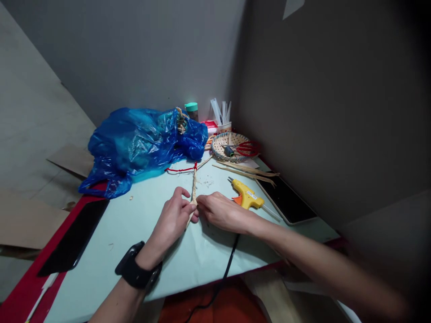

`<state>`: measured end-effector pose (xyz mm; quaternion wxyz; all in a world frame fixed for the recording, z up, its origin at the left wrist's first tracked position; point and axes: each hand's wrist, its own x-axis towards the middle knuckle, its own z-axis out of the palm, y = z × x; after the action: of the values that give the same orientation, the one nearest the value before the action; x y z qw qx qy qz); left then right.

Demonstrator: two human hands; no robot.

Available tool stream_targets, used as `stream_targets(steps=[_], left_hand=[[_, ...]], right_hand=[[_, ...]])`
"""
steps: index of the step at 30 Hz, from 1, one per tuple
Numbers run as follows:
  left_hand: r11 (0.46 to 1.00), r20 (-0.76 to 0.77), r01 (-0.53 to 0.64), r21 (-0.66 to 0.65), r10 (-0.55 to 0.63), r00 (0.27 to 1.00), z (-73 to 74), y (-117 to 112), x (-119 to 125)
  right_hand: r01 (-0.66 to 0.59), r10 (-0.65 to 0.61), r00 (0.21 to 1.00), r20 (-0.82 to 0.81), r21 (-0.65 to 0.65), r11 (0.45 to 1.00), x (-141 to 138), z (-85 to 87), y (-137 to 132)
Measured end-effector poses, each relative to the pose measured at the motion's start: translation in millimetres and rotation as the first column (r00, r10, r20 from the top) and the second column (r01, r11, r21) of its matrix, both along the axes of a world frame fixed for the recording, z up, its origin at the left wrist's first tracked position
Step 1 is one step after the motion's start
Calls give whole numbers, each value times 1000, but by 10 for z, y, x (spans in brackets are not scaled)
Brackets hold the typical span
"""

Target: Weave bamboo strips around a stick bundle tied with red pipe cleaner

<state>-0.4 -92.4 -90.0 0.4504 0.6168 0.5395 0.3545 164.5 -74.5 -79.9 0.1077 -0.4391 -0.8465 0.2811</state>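
A tan braided straw cord (pixel 194 188) lies stretched away from me on the pale green sheet (pixel 141 233), tied with red thread (pixel 182 169) at its far end. My left hand (pixel 173 220), with a black watch on the wrist, pinches the near end of the braid. Facing it from the right, my right hand (pixel 220 211) has its fingertips closed on the same end. Both hands rest on the sheet.
A yellow glue gun (pixel 247 197) lies just right of my right hand, its black cable running off the near edge. A blue plastic bag (pixel 141 143) sits behind, a woven basket (pixel 232 147) with scissors and straw strips (pixel 249 172) at back right, dark tablets (pixel 289 202) at both sides.
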Motion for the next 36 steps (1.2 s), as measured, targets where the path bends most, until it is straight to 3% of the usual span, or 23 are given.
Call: stream_targets(steps=[4,7,13,17,21,24,27,30,32,34,36], left_hand=[[1000,-120,13,26,-10,993,33,-20,8],[997,-244,22,78,-2,970,55,-39,41],[978,-485,19,205,85,870,67,-95,26],[980,-570,51,190,68,819,129,-82,-5],[977,-678,25,213,129,724,222,-101,71],[954,-768,50,297,207,606,198,-199,188],[919,-824,125,374,267,501,81,-318,311],[905,-863,189,380,274,425,-34,-403,430],[911,-889,211,354,257,380,-63,-444,493],[921,-898,221,321,222,380,-39,-478,501],[932,-872,220,287,160,463,36,-489,414]], right_hand=[[37,-36,999,-29,19,999,-10,-4,17],[61,-62,988,-144,-13,998,-23,-80,26],[117,-123,952,-281,-36,992,-43,-169,62],[148,-151,941,-302,-33,988,-53,-166,36],[193,-203,919,-339,-63,979,-93,-160,-7],[206,-228,888,-399,-98,974,-112,-196,-7],[159,-256,834,-489,-233,959,-108,-255,9],[59,-344,748,-567,-459,886,-102,-294,15],[28,-394,710,-583,-536,844,-104,-304,13],[32,-401,695,-597,-532,846,-103,-301,6],[64,-398,696,-598,-500,864,-90,-284,-4]])
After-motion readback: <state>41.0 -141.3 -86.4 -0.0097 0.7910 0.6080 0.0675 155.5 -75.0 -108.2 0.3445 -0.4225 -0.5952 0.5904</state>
